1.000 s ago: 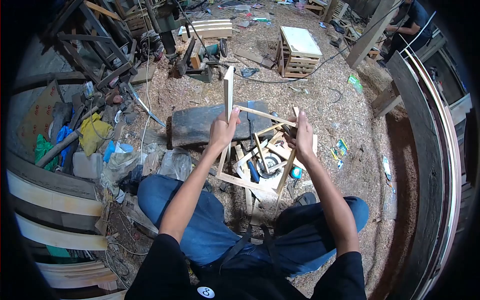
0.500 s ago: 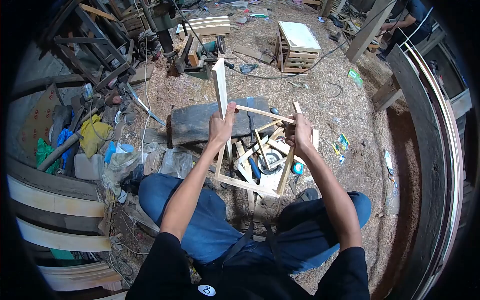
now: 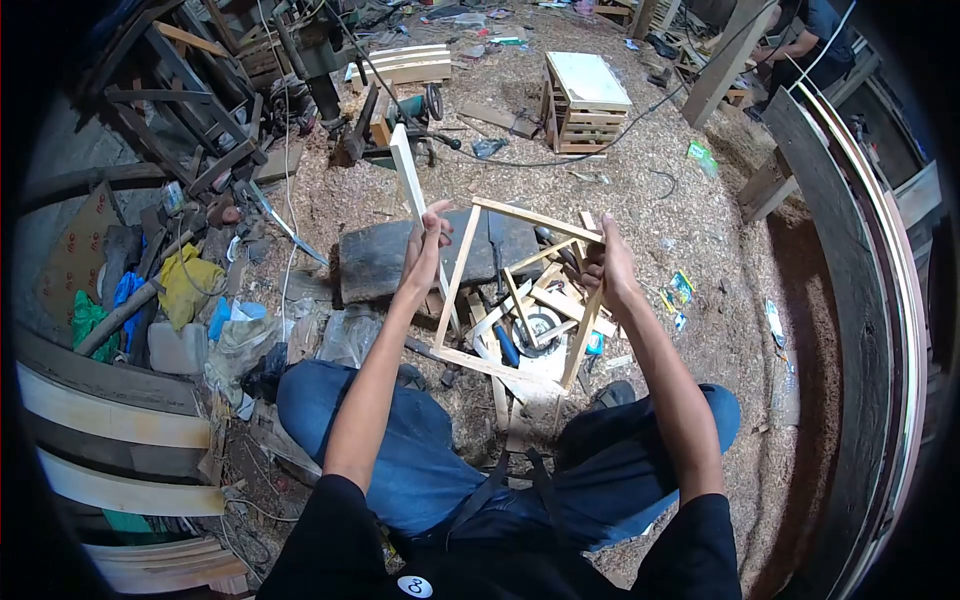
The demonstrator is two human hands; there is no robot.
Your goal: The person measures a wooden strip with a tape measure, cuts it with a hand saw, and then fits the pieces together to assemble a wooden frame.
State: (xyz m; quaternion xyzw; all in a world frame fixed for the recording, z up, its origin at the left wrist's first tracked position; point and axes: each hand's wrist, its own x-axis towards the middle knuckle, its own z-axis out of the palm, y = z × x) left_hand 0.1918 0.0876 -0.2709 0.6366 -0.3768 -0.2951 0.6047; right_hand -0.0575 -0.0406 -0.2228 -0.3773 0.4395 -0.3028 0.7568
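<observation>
A light wooden frame [image 3: 458,270] of thin strips, roughly square, is held tilted in front of me. My right hand [image 3: 615,262] is closed around its upper right corner. My left hand [image 3: 426,250] grips a long pale wooden slat [image 3: 405,165] that stands nearly upright just left of the frame; some fingers are partly raised. The slat's lower end passes behind the frame's left side. Beneath and behind the frame lie loose wood pieces [image 3: 555,298], a round metal disc [image 3: 540,322] and a blue-handled tool [image 3: 509,345], partly covered by the strips.
A dark wooden block [image 3: 375,262] lies on the shavings-covered floor ahead. Farther off are a slatted crate with a white top [image 3: 588,80] and a machine [image 3: 405,115]. Rags and scraps fill the left; a long beam [image 3: 850,240] runs along the right. Another person [image 3: 815,45] is at upper right.
My left hand has come off the frame's upper left corner and moved left and slightly down with the slat. The frame's left side now shows fully. The right hand has shifted slightly.
</observation>
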